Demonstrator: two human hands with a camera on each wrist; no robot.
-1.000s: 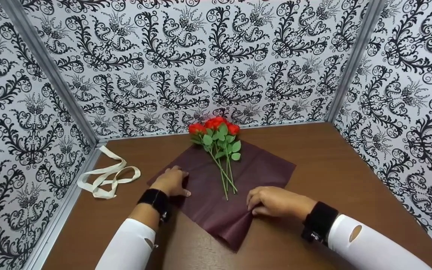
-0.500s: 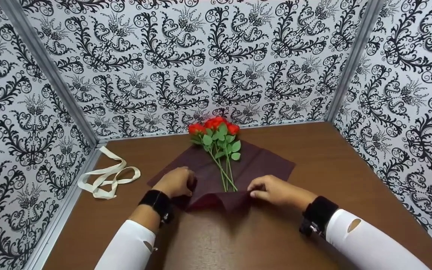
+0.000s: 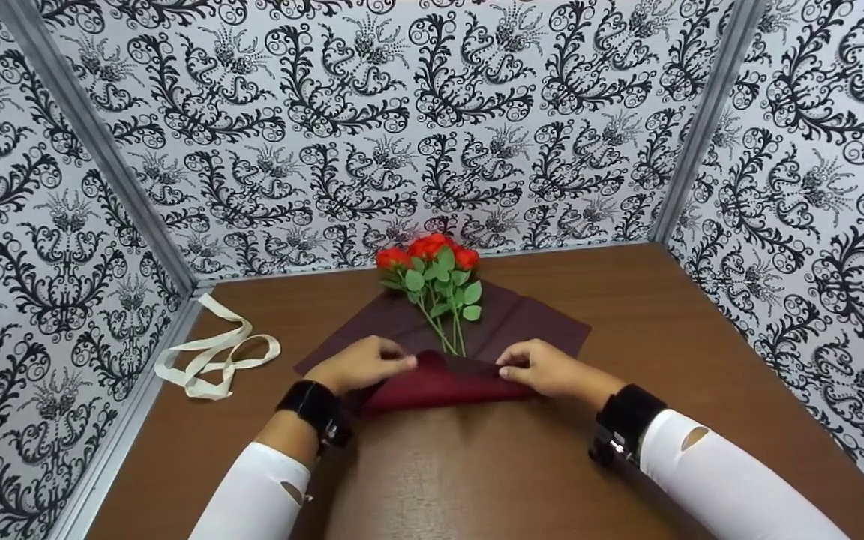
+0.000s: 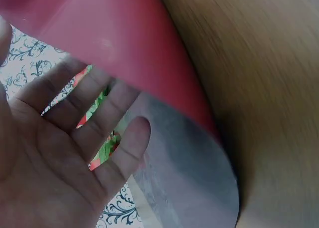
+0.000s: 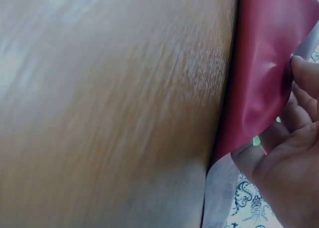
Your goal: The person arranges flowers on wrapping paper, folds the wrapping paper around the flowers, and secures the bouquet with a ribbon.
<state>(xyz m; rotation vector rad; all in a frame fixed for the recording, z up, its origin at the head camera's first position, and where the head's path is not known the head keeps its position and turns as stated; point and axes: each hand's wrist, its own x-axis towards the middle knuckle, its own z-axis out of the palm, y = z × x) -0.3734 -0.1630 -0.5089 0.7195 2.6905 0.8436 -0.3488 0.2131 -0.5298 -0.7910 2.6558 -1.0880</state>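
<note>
Red artificial roses (image 3: 432, 246) with green leaves and stems lie on a sheet of dark maroon wrapping paper (image 3: 537, 322). The paper's near part is folded up over the lower stem ends, showing a brighter red underside. My right hand (image 3: 552, 369) pinches the fold's edge; in the right wrist view its thumb (image 5: 304, 72) is on the red face and the fingers lie behind. At the fold's left end is my left hand (image 3: 364, 365). In the left wrist view its fingers (image 4: 112, 106) are extended and spread, with some tips hidden behind the flap.
A cream ribbon (image 3: 214, 352) lies loosely looped at the left of the brown wooden table (image 3: 417, 480). Patterned walls (image 3: 372, 135) with grey metal corner strips enclose the table at the back and both sides.
The paper's near corner has been lifted and folded away from me over the stem ends. My right hand has moved slightly forward with it; the left hand's thumb has shifted right.
</note>
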